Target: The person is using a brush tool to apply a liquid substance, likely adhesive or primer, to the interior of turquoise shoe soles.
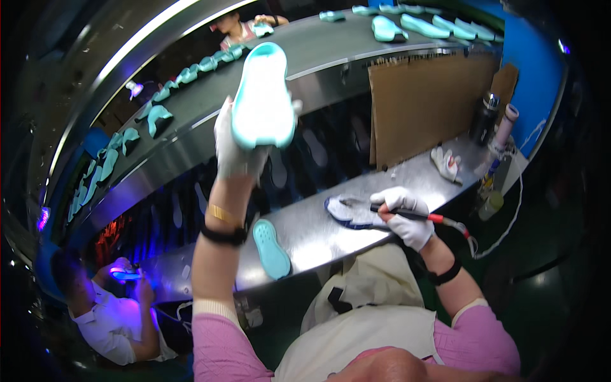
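My left hand (234,148), in a white glove, holds a pale teal shoe sole (263,95) raised high, its flat face turned toward me. My right hand (405,215), also gloved, grips a black pen-like tool with a red end (407,214) and a cord trailing right. Its tip rests by a dark blue cloth pad (349,212) on the steel workbench (318,239). A second teal sole (270,248) lies flat on the bench below my left wrist.
A conveyor belt (318,48) behind the bench carries several teal soles (407,25). A brown cardboard sheet (426,102) stands at the right, with a dark bottle (485,118) and a spare glove (447,163) nearby. A seated person (111,312) works at lower left; another person (238,27) is across the belt.
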A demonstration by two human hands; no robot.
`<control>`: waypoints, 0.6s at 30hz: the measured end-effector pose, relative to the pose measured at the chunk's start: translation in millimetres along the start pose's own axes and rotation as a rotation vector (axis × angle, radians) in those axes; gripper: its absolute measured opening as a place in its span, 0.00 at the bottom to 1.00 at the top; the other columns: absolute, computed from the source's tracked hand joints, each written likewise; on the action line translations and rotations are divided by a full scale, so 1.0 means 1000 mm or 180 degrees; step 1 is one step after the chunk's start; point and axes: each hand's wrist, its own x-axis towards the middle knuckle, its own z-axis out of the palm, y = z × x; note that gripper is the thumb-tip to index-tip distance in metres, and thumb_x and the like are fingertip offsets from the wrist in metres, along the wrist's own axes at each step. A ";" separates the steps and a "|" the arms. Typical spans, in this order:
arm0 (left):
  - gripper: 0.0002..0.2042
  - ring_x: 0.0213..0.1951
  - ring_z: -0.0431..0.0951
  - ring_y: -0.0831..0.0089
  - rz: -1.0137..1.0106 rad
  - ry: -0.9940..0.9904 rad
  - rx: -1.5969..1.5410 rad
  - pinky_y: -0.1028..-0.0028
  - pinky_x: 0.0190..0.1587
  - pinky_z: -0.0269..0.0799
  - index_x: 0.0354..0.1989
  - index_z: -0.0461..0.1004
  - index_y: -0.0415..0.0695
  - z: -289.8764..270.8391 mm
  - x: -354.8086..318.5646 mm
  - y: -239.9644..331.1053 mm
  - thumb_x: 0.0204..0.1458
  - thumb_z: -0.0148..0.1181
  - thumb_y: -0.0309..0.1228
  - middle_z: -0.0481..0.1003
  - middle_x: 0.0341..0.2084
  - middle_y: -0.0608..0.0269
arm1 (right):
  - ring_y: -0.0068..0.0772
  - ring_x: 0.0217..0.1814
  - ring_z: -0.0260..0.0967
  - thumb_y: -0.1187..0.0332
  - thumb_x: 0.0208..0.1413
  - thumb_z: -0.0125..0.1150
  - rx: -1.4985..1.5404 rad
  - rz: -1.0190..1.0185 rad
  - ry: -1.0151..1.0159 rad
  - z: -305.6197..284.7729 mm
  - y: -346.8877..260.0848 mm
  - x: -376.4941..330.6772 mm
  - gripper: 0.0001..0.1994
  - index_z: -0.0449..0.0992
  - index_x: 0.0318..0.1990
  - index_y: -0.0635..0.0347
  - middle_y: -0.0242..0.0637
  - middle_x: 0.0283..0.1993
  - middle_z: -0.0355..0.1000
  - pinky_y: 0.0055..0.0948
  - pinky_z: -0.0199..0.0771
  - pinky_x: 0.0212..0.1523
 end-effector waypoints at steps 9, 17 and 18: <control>0.23 0.52 0.69 0.64 0.1091 0.1871 0.8277 0.59 0.50 0.63 0.55 0.64 0.52 -0.112 0.097 0.079 0.48 0.47 0.40 0.68 0.52 0.59 | 0.29 0.41 0.71 0.84 0.44 0.61 0.0465 0.0458 0.0031 0.005 0.005 -0.012 0.07 0.74 0.30 0.63 0.40 0.38 0.72 0.25 0.70 0.45; 0.12 0.38 0.78 0.57 -0.0219 0.2793 0.5753 0.64 0.44 0.72 0.41 0.75 0.45 -0.250 0.030 0.216 0.50 0.49 0.26 0.75 0.42 0.55 | 0.24 0.41 0.69 0.81 0.46 0.62 0.0586 0.0351 -0.0146 0.030 0.021 -0.004 0.09 0.74 0.35 0.61 0.36 0.40 0.71 0.23 0.69 0.43; 0.11 0.35 0.79 0.59 0.0313 0.2737 0.5276 0.68 0.41 0.72 0.37 0.76 0.41 -0.214 0.031 0.185 0.47 0.50 0.21 0.76 0.39 0.51 | 0.24 0.39 0.70 0.83 0.45 0.62 0.0601 0.0531 -0.0185 0.032 0.025 -0.009 0.10 0.74 0.35 0.60 0.35 0.37 0.71 0.22 0.69 0.43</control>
